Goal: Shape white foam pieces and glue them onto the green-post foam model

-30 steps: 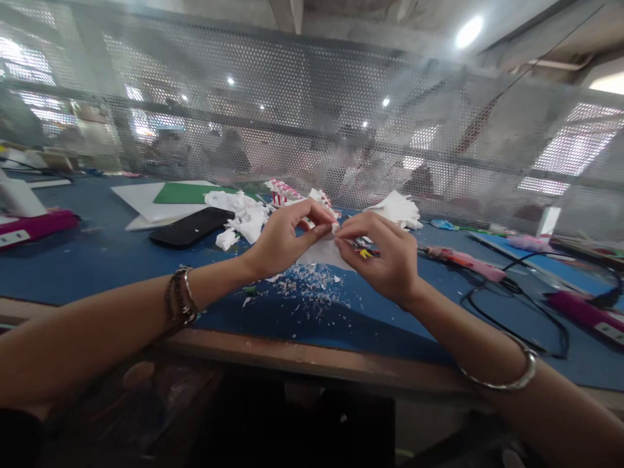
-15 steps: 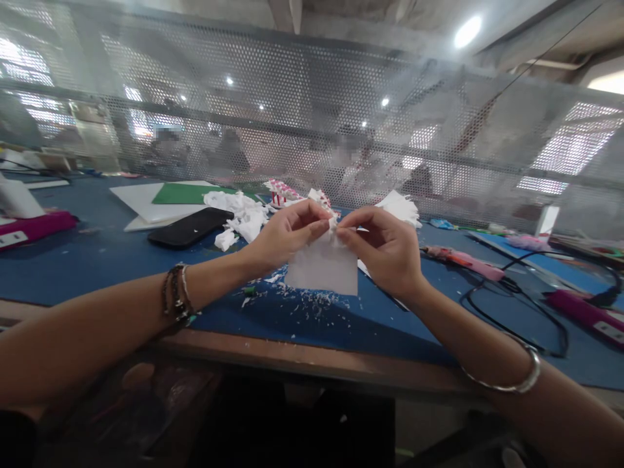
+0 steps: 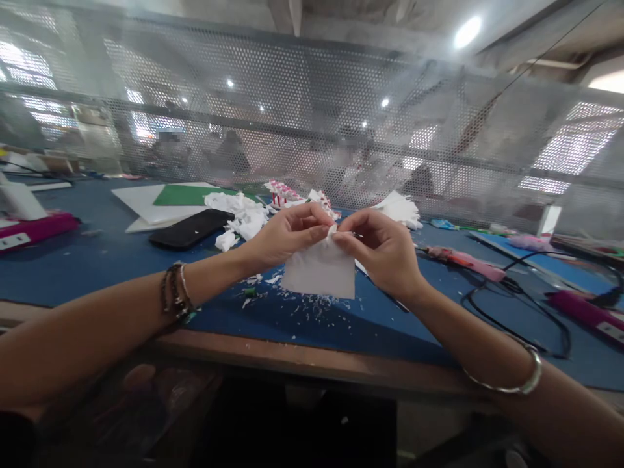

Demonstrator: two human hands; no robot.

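A thin white sheet (image 3: 319, 270), paper or cloth, hangs from my fingertips over the blue table, its top edge gathered and crumpled. My left hand (image 3: 295, 234) pinches that top edge between thumb and fingers. Close beside it, my right hand (image 3: 383, 247) pinches the same gathered edge from the other side. Small white shreds (image 3: 316, 309) lie scattered on the table under the sheet. Just behind my hands are crumpled white pieces (image 3: 246, 214) and a fanned stack of white sheets (image 3: 400, 209).
A black phone (image 3: 192, 229) lies left of my hands, before a green sheet (image 3: 182, 195). On the right are a pink hot glue gun (image 3: 465, 261) with a black cable and a magenta power strip (image 3: 587, 315). A perforated metal screen (image 3: 292, 104) stands behind the table.
The white sheet has shifted slightly left and down. My fingertips have moved a little on its gathered edge, both hands still pinching it.
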